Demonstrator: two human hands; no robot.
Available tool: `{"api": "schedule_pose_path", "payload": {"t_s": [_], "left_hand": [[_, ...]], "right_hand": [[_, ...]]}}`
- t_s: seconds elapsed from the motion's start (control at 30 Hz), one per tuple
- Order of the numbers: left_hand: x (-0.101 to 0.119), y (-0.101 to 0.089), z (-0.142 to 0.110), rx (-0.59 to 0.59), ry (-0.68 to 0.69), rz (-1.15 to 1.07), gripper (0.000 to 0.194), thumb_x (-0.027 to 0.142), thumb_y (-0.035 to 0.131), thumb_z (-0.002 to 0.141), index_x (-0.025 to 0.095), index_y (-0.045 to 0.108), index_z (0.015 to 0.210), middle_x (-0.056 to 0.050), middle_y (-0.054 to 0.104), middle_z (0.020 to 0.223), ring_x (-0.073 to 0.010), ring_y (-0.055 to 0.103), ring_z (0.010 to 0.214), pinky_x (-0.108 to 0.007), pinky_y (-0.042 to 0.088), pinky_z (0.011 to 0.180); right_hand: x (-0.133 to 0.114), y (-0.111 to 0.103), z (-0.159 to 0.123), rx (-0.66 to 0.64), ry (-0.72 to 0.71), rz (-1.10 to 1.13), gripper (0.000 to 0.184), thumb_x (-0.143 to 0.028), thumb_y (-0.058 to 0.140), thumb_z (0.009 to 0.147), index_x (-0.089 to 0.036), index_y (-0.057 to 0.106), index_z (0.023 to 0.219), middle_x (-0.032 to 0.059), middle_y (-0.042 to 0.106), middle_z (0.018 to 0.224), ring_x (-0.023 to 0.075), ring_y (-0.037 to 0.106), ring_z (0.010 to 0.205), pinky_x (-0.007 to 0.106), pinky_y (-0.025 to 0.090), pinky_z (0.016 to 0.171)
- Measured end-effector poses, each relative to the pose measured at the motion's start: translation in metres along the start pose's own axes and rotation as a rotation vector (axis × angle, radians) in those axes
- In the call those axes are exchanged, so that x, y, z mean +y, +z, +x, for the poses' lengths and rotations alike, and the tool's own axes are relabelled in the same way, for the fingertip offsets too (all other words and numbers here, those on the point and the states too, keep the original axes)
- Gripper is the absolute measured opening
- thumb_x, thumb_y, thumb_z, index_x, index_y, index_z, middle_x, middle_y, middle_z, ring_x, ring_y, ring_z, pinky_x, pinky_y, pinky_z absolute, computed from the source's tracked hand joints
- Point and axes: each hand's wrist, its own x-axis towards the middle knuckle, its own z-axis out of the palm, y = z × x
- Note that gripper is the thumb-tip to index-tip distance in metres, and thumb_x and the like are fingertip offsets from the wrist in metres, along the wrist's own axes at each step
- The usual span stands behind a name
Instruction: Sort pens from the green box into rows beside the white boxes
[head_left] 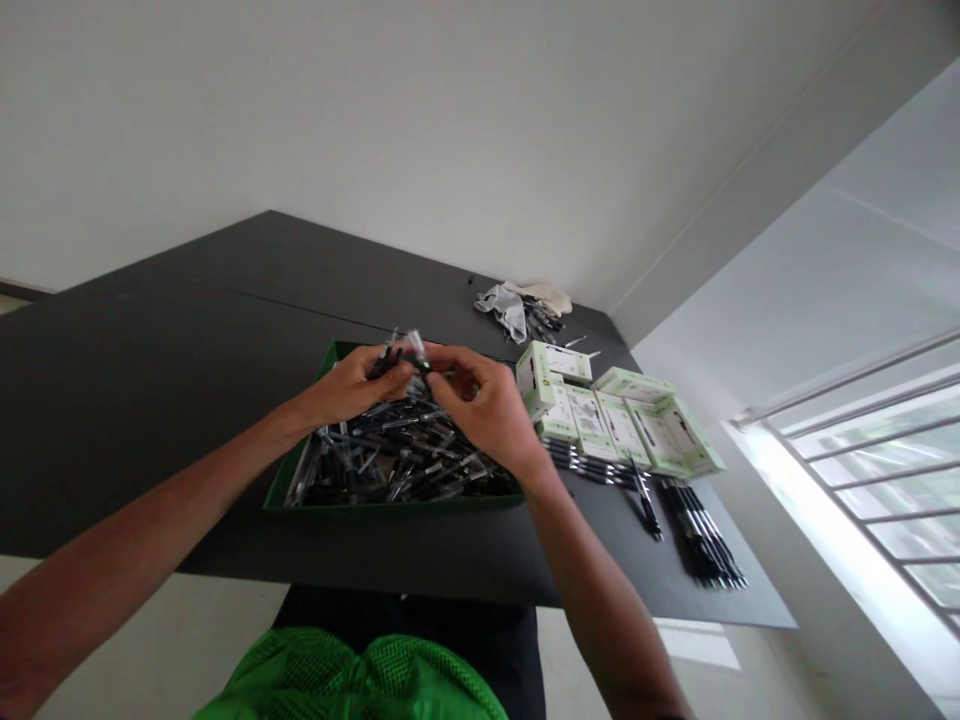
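My left hand (352, 385) is closed round a few black pens (386, 360), held above a green tray (375, 505) heaped with several black and clear pens. My right hand (484, 405) pinches a pen part with a clear tip (415, 347), its fingers meeting the left hand's over the tray's far end. Both forearms reach in from the bottom of the view.
Pale green pen boxes (622, 415) stand right of the tray, with rows of black pens (701, 535) laid in front of them. A crumpled wrapper and cloth (517, 305) lie at the far corner. The dark table (150, 380) meets white walls; a window is at right.
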Motion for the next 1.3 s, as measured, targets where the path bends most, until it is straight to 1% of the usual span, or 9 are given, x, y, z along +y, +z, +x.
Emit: {"api": "schedule_pose_path", "payload": {"t_s": [0.1,0.23,0.37,0.6,0.77,0.9,1.0,1.13,1.3], "left_hand": [[-0.004,-0.005,0.001,0.101,0.014,0.048,0.060,0.068,0.068,0.095,0.012,0.076,0.113,0.001,0.060,0.066,-0.0098,0.047,0.053,-0.022,0.039,0.049],[-0.007,-0.005,0.003,0.143,-0.002,-0.008,0.067,0.070,0.068,0.095,0.011,0.075,0.125,-0.008,0.076,0.093,-0.0129,0.060,0.069,-0.023,0.051,0.060],[-0.003,-0.002,0.003,0.084,0.000,-0.021,0.070,0.071,0.066,0.096,0.010,0.072,0.131,-0.006,0.076,0.090,-0.0149,0.063,0.074,-0.024,0.052,0.063],[0.007,0.000,0.002,0.061,0.019,0.030,0.049,0.063,0.064,0.102,0.015,0.069,0.112,0.001,0.064,0.076,-0.0128,0.058,0.070,-0.026,0.050,0.067],[0.006,0.003,0.002,0.012,0.048,-0.059,0.035,0.051,0.056,0.110,0.019,0.059,0.123,0.004,0.062,0.074,-0.0143,0.061,0.073,-0.032,0.053,0.076],[0.005,0.004,0.001,-0.043,0.070,-0.142,0.032,0.047,0.058,0.109,0.022,0.057,0.128,0.003,0.064,0.077,-0.0164,0.064,0.071,-0.036,0.056,0.074],[0.005,0.005,0.000,-0.068,0.068,-0.165,0.023,0.045,0.060,0.108,0.023,0.058,0.116,0.001,0.065,0.079,-0.0165,0.064,0.072,-0.035,0.056,0.070],[0.007,0.007,0.001,-0.084,0.003,-0.212,0.024,0.044,0.064,0.105,0.022,0.058,0.100,0.003,0.053,0.073,-0.0122,0.052,0.065,-0.030,0.048,0.060],[0.009,0.009,0.003,-0.048,0.017,-0.206,0.036,0.054,0.063,0.104,0.020,0.057,0.094,0.005,0.041,0.068,-0.0100,0.042,0.058,-0.027,0.040,0.054]], "right_hand": [[-0.006,0.027,0.007,0.010,0.010,0.048,0.034,-0.018,0.061,0.096,-0.021,0.077,0.127,0.0000,0.079,0.102,0.0080,0.048,0.060,0.021,0.042,0.058],[-0.005,0.029,0.011,0.053,0.022,-0.007,0.024,-0.024,0.063,0.102,-0.023,0.079,0.119,0.0001,0.080,0.103,0.0109,0.060,0.068,0.023,0.048,0.065],[-0.008,0.023,0.010,0.113,0.051,-0.144,0.020,-0.033,0.067,0.103,-0.022,0.079,0.092,-0.0006,0.078,0.086,0.0139,0.068,0.074,0.024,0.046,0.070],[-0.010,0.017,0.003,0.143,0.072,-0.384,0.040,-0.041,0.068,0.101,-0.021,0.059,0.067,-0.0057,0.055,0.061,0.0097,0.047,0.058,0.025,0.031,0.061],[-0.001,-0.012,-0.021,0.265,0.009,-0.281,0.046,-0.041,0.061,0.103,-0.022,0.045,0.063,-0.0072,0.043,0.057,0.0086,0.037,0.053,0.025,0.030,0.057],[0.009,-0.049,-0.042,0.396,0.060,-0.331,0.049,-0.043,0.058,0.103,-0.024,0.040,0.062,-0.0064,0.038,0.056,0.0096,0.035,0.053,0.027,0.030,0.056],[0.019,-0.076,-0.050,0.437,0.103,-0.391,0.049,-0.044,0.058,0.102,-0.024,0.039,0.061,-0.0059,0.037,0.055,0.0106,0.035,0.053,0.028,0.030,0.056],[0.032,-0.109,-0.049,0.528,0.136,-0.427,0.047,-0.044,0.058,0.102,-0.025,0.044,0.062,-0.0048,0.042,0.055,0.0118,0.038,0.053,0.029,0.031,0.055],[0.028,-0.122,-0.037,0.524,0.107,-0.416,0.046,-0.043,0.059,0.102,-0.024,0.048,0.061,-0.0044,0.046,0.053,0.0115,0.040,0.052,0.029,0.030,0.055]]}}
